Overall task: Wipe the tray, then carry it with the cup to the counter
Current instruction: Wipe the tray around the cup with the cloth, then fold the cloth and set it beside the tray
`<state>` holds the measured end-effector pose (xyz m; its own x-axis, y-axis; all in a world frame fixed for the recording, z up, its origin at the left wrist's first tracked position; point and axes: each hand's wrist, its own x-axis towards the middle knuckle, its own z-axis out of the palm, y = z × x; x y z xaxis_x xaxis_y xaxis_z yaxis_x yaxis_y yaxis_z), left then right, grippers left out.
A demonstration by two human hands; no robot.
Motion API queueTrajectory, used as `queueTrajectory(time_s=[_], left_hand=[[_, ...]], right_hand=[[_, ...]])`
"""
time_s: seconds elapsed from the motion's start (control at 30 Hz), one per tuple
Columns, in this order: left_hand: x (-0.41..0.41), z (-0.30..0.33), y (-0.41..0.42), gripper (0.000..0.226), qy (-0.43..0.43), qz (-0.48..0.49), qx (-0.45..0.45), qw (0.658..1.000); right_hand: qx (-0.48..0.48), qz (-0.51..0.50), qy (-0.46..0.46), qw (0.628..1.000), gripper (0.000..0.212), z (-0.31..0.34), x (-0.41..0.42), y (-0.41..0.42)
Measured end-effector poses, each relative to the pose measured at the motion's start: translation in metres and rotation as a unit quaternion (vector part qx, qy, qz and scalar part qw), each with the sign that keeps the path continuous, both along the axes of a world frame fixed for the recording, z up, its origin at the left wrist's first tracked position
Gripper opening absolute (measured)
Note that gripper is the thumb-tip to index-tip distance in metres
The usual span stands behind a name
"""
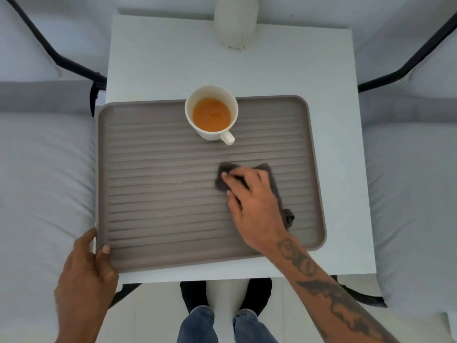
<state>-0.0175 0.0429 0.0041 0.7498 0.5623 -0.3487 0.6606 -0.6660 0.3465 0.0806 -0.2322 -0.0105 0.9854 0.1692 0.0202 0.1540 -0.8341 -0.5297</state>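
A ribbed grey-brown tray (158,184) lies on a white table (160,58). A white cup (212,114) with orange liquid stands upright on the tray's far middle, handle toward me. My right hand (249,201) presses flat on a dark grey cloth (222,177) on the tray's right half; most of the cloth is hidden under the hand. My left hand (86,266) grips the tray's near left corner, thumb on the rim.
A white ribbed vase (236,23) stands at the table's far edge. Pale cushioned seats with black frames flank the table, left (44,174) and right (415,184). My legs and shoes (227,315) show below the table's near edge.
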Motion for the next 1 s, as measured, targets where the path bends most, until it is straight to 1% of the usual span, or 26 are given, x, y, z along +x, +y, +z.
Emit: queueTrajectory(time_s=[0.07, 0.1, 0.13, 0.17, 0.2, 0.23, 0.27, 0.3, 0.33, 0.37, 0.4, 0.43, 0.47, 0.5, 0.57, 0.6, 0.63, 0.67, 0.73, 0.77, 0.8, 0.83, 0.87, 0.9, 0.97, 1.0], left_hand=[[0.002, 0.007, 0.0, 0.053, 0.003, 0.003, 0.001, 1.0], [0.003, 0.014, -0.004, 0.059, -0.014, 0.009, 0.001, 1.0], [0.005, 0.024, -0.011, 0.065, -0.044, 0.022, -0.009, 0.999], [0.008, 0.038, -0.025, 0.072, -0.078, 0.034, -0.033, 0.996], [0.013, 0.052, -0.041, 0.076, -0.104, 0.035, -0.074, 0.991], [0.019, 0.064, -0.059, 0.079, -0.112, 0.022, -0.136, 0.984], [0.027, 0.073, -0.075, 0.082, -0.098, -0.004, -0.217, 0.971], [0.037, 0.081, -0.091, 0.085, -0.061, -0.034, -0.308, 0.949], [0.048, 0.088, -0.105, 0.085, -0.009, -0.05, -0.41, 0.911], [0.058, 0.093, -0.118, 0.079, 0.041, -0.054, -0.503, 0.862], [0.066, 0.095, -0.128, 0.067, 0.077, -0.053, -0.566, 0.819], [0.071, 0.096, -0.138, 0.053, 0.092, -0.054, -0.594, 0.797], [0.074, 0.096, -0.145, 0.041, 0.091, -0.058, -0.586, 0.803], [0.075, 0.095, -0.151, 0.033, 0.08, -0.061, -0.567, 0.818], [0.071, 0.095, -0.158, 0.024, 0.06, -0.06, -0.531, 0.843], [0.067, 0.096, -0.16, 0.022, 0.054, -0.06, -0.517, 0.852], [0.064, 0.097, -0.161, 0.021, 0.049, -0.063, -0.503, 0.861], [0.061, 0.098, -0.161, 0.022, 0.04, -0.072, -0.487, 0.87], [0.057, 0.104, -0.163, 0.021, 0.007, -0.11, -0.451, 0.886], [0.056, 0.108, -0.164, 0.02, -0.023, -0.152, -0.419, 0.895], [0.055, 0.11, -0.166, 0.017, -0.062, -0.223, -0.368, 0.901], [0.056, 0.113, -0.168, 0.015, -0.099, -0.302, -0.313, 0.895], [0.056, 0.117, -0.17, 0.015, -0.126, -0.362, -0.278, 0.881], [0.056, 0.122, -0.172, 0.016, -0.139, -0.403, -0.266, 0.864], [0.057, 0.132, -0.176, 0.017, -0.16, -0.457, -0.253, 0.837], [0.058, 0.137, -0.179, 0.018, -0.166, -0.481, -0.239, 0.827]], right_hand=[[0.083, 0.017, 0.034, 0.996, 0.031, 0.011, -0.01, 0.001], [0.144, 0.0, 0.058, 0.988, 0.029, 0.02, -0.015, -0.002], [0.219, -0.035, 0.095, 0.971, 0.029, 0.031, -0.018, -0.007], [0.3, -0.078, 0.15, 0.939, 0.029, 0.043, -0.02, -0.013], [0.387, -0.116, 0.214, 0.889, 0.029, 0.056, -0.021, -0.019], [0.475, -0.145, 0.274, 0.823, 0.027, 0.068, -0.022, -0.024], [0.548, -0.165, 0.323, 0.754, 0.025, 0.077, -0.024, -0.03], [0.602, -0.176, 0.358, 0.692, 0.025, 0.084, -0.026, -0.035], [0.639, -0.179, 0.382, 0.644, 0.025, 0.09, -0.027, -0.039], [0.659, -0.174, 0.399, 0.614, 0.025, 0.094, -0.028, -0.042], [0.667, -0.171, 0.41, 0.598, 0.028, 0.097, -0.028, -0.044], [0.668, -0.174, 0.42, 0.589, 0.036, 0.097, -0.029, -0.047], [0.665, -0.178, 0.428, 0.586, 0.043, 0.096, -0.029, -0.052], [0.658, -0.176, 0.432, 0.59, 0.052, 0.096, -0.029, -0.057], [0.627, -0.18, 0.435, 0.621, 0.065, 0.095, -0.029, -0.071], [0.597, -0.189, 0.436, 0.646, 0.063, 0.095, -0.031, -0.08], [0.564, -0.193, 0.438, 0.673, 0.055, 0.095, -0.033, -0.088], [0.536, -0.186, 0.442, 0.694, 0.048, 0.098, -0.035, -0.096], [0.49, -0.148, 0.457, 0.727, 0.045, 0.102, -0.039, -0.11], [0.468, -0.122, 0.466, 0.741, 0.043, 0.104, -0.04, -0.116], [0.445, -0.095, 0.474, 0.754, 0.039, 0.109, -0.041, -0.119], [0.418, -0.071, 0.476, 0.771, 0.033, 0.111, -0.043, -0.123], [0.396, -0.051, 0.473, 0.786, 0.028, 0.114, -0.044, -0.127], [0.393, -0.038, 0.466, 0.792, 0.029, 0.118, -0.044, -0.132], [0.428, -0.021, 0.457, 0.779, 0.043, 0.13, -0.041, -0.139], [0.441, -0.005, 0.457, 0.773, 0.055, 0.137, -0.04, -0.144]])
